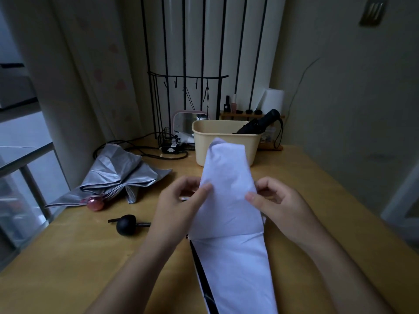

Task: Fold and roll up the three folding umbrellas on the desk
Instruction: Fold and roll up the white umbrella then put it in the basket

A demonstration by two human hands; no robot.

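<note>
A pale lilac folding umbrella [229, 200] is held up over the wooden desk [68, 257], its cloth pointing away from me and its lower part running off the bottom edge. My left hand [181, 200] pinches its left edge with thumb and fingers. My right hand [276, 200] pinches the right edge. A silver umbrella [120, 173] with a pink handle [95, 202] lies loosely spread at the left of the desk. A rolled black umbrella [258, 124] stands in the beige bin [226, 141] at the back.
A black round knob on a rod [127, 224] lies on the desk near my left forearm. Behind the bin stand a black wire rack [167, 141], a mirror [186, 123], black cables [140, 150] and a small wooden shelf [240, 114] with bottles. A window rail runs along the left.
</note>
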